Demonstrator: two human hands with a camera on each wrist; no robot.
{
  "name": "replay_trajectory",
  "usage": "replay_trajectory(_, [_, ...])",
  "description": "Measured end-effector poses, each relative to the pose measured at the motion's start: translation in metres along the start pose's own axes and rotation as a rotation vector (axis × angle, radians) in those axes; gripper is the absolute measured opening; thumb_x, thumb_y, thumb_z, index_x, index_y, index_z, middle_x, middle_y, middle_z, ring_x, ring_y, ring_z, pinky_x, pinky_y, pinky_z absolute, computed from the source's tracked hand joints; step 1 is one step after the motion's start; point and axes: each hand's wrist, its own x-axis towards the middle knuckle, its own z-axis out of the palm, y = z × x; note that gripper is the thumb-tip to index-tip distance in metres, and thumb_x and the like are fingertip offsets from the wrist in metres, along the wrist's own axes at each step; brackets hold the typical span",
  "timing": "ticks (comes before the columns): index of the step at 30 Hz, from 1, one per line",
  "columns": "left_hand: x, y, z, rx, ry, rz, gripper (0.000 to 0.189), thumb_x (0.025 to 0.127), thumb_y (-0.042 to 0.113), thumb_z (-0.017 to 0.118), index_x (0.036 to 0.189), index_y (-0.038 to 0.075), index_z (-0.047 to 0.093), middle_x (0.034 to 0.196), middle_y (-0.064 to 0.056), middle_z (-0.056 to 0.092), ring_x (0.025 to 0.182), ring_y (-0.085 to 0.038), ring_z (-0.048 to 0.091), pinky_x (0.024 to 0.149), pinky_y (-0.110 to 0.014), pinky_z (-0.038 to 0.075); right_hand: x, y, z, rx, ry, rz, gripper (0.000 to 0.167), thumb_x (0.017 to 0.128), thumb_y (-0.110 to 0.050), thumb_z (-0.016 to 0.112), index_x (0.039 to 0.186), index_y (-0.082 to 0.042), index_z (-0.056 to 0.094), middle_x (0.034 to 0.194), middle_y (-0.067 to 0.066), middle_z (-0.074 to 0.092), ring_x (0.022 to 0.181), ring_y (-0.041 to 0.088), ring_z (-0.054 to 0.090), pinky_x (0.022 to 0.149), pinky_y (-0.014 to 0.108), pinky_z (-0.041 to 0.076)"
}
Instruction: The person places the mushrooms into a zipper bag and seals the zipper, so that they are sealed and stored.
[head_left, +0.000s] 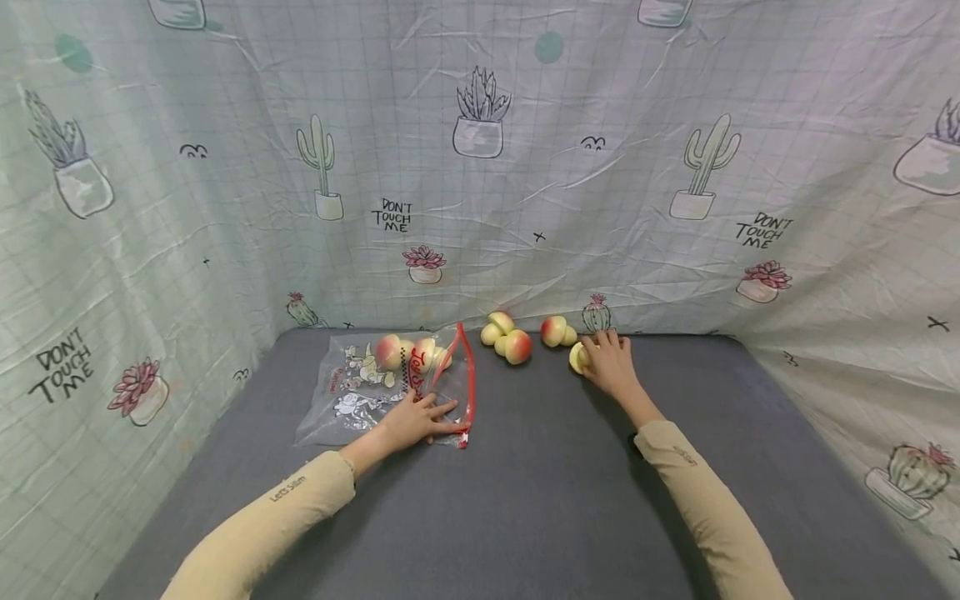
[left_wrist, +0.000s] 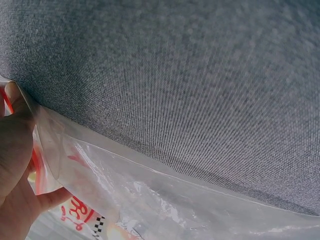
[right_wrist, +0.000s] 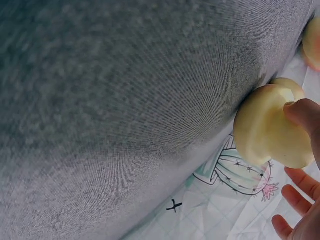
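Observation:
My left hand (head_left: pixel 415 419) lies over the mouth of a clear zip bag (head_left: pixel 322 417), fingers spread. In the left wrist view its thumb (left_wrist: pixel 17 102) shows through the plastic at the bag's edge. Inside the bag are toy mushrooms with yellow stems and red-tinged caps, one of them (head_left: pixel 388 352) near the far side. At the back of the table, my right hand (head_left: pixel 611 364) pinches a pale yellow toy mushroom (right_wrist: pixel 257 125), the thumb pressing on it and the other fingers below. Just left of that hand sits another toy mushroom (head_left: pixel 553 331).
A small cluster of toy mushrooms (head_left: pixel 517 347) stands between the bag and my right hand. A cloth curtain (head_left: pixel 525 283) printed with potted cacti hangs right behind the dark grey table (head_left: pixel 517 500) and along both sides. The bag's red zip strip (head_left: pixel 471 375) faces right.

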Motion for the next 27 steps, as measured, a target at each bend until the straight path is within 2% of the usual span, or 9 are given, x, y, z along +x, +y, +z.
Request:
replay_trajectory(17, [0.000, 0.001, 0.002, -0.011, 0.006, -0.007, 0.054, 0.080, 0.043, 0.048, 0.132, 0.045, 0.035, 0.138, 0.005, 0.043, 0.106, -0.020, 0.049, 0.069, -0.036, 0.040, -0.007, -0.001, -0.013, -0.007, -0.053, 0.037, 0.040, 0.070, -0.022, 0.071, 0.103, -0.004, 0.057, 0.097, 0.018, 0.053, 0.096, 0.036, 0.040, 0.081, 0.054, 0.030])
replay_trajectory(25, [0.000, 0.002, 0.000, -0.012, 0.005, -0.008, 0.053, 0.081, 0.042, 0.049, 0.132, 0.045, 0.036, 0.138, 0.005, 0.043, 0.105, -0.020, 0.048, 0.073, -0.041, 0.042, -0.010, -0.006, -0.016, 0.026, 0.002, 0.012, 0.042, 0.066, -0.020, 0.073, 0.101, -0.004, 0.056, 0.092, 0.017, 0.054, 0.093, 0.036, 0.041, 0.078, 0.053, 0.030])
replay_trajectory(26, [0.003, -0.001, 0.018, -0.005, 0.033, 0.002, 0.055, 0.081, 0.045, 0.047, 0.134, 0.046, 0.031, 0.140, 0.005, 0.039, 0.105, -0.020, 0.047, 0.073, -0.042, 0.042, -0.009, -0.007, -0.016, 0.027, 0.010, 0.009, 0.042, 0.066, -0.020, 0.073, 0.101, -0.004, 0.056, 0.092, 0.017, 0.054, 0.093, 0.036, 0.042, 0.078, 0.052, 0.030])
replay_trajectory(27, [0.003, -0.001, 0.018, -0.005, 0.038, 0.002, 0.055, 0.081, 0.045, 0.047, 0.134, 0.046, 0.031, 0.140, 0.005, 0.040, 0.105, -0.020, 0.047, 0.072, -0.042, 0.042, -0.009, -0.007, -0.016, 0.028, 0.020, 0.005, 0.042, 0.066, -0.020, 0.073, 0.101, -0.003, 0.056, 0.092, 0.017, 0.054, 0.092, 0.036, 0.042, 0.077, 0.052, 0.030])
